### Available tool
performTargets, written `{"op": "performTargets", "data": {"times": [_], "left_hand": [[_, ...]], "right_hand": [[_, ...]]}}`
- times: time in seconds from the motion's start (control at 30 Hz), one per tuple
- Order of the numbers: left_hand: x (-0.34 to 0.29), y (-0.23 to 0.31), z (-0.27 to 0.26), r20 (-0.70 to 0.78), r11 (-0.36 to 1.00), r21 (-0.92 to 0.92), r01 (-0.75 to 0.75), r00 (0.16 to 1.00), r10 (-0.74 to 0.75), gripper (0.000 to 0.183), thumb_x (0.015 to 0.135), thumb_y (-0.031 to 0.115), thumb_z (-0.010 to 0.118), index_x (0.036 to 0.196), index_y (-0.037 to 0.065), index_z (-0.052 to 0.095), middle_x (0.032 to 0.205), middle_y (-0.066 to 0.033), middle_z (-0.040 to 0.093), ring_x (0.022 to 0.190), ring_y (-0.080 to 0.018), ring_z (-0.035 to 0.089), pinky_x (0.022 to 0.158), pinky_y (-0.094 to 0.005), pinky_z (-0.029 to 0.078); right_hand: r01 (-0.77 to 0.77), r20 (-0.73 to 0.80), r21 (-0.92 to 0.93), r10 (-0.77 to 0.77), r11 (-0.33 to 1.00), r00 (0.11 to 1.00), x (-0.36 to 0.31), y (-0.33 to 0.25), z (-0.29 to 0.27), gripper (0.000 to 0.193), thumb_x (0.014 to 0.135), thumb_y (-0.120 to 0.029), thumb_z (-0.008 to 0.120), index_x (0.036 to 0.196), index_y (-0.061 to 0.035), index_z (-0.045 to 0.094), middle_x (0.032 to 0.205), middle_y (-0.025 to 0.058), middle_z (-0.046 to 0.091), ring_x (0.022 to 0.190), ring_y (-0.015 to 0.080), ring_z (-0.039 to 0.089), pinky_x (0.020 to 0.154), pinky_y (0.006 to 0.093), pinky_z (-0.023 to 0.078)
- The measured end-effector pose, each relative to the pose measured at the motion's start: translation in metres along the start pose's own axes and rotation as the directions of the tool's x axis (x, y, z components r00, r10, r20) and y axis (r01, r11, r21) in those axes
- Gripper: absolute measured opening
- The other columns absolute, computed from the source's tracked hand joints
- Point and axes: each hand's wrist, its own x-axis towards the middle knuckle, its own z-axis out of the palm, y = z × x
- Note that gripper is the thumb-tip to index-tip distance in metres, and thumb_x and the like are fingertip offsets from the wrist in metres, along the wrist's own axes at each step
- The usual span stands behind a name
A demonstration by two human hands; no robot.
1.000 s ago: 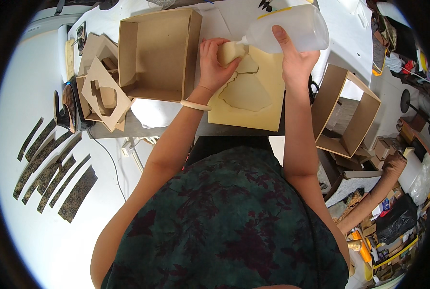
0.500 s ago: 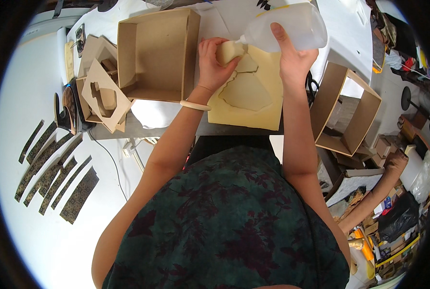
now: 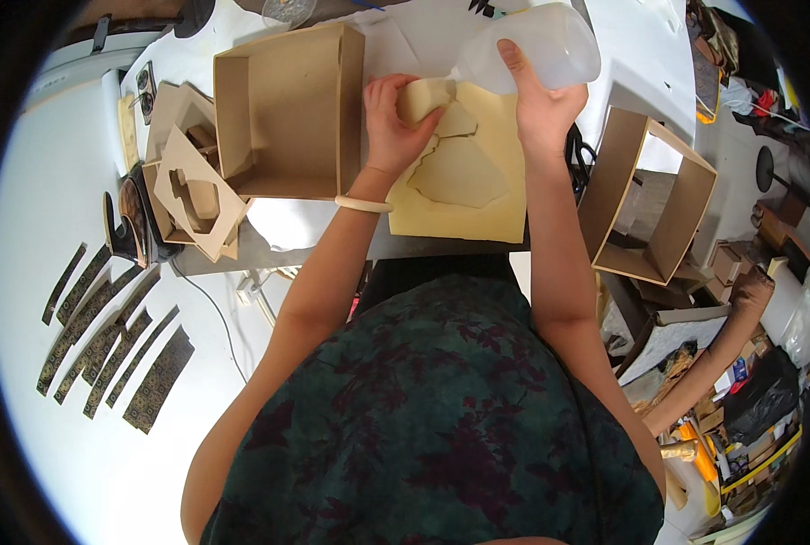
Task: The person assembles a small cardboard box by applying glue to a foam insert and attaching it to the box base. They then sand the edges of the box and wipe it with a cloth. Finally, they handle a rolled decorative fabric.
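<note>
White bench [image 3: 641,54] has foam sheet [image 3: 459,222] at front edge, left hand [image 3: 394,127] pinching likely soft, light foam piece [image 3: 421,98] over it, right hand [image 3: 550,118] gripping bottle [image 3: 555,45], probably squeezable, best held mid-body.

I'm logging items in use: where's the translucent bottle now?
In the head view, the translucent bottle is above and right of centre, in the right hand, nozzle near the yellow block in the left hand.

Left hand [image 3: 396,127] and right hand [image 3: 548,113]: two hands
Translucent bottle [image 3: 558,50]: just the one
Pale yellow sheet [image 3: 459,220]: one
Bangle [image 3: 364,205]: one
Deep open box [image 3: 294,109]: one
Open-sided frame [image 3: 610,186]: one
Dark patterned strips [image 3: 157,386]: at least six from here
</note>
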Motion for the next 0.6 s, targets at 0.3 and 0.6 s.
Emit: {"op": "performTargets", "data": {"times": [0.3,0.6], "left_hand": [[-0.001,0.000,-0.002,0.025,0.999,0.048,-0.011,1.000,0.010,0.052,0.072,0.014,0.088,0.115,0.007,0.060,0.112,-0.0093,0.062,0.106,-0.0322,0.054,0.094,-0.0417,0.046],[0.000,0.000,-0.002,0.028,0.998,0.064,-0.014,1.000,0.013,0.052,0.073,0.017,0.089,0.115,0.006,0.061,0.113,-0.0109,0.062,0.109,-0.0328,0.054,0.095,-0.0428,0.047]], "right_hand": [[-0.061,-0.022,0.051,0.062,0.997,0.998,-0.006,-0.028,0.012,0.031,0.085,-0.001,0.083,0.114,0.0010,0.071,0.108,0.0066,0.074,0.098,0.0176,0.068,0.089,0.0325,0.054],[0.016,-0.038,0.054,-0.014,0.998,0.999,-0.001,-0.001,0.004,0.035,0.084,-0.009,0.089,0.112,-0.0003,0.070,0.106,0.0041,0.072,0.097,0.0143,0.065,0.090,0.0308,0.053]]}}
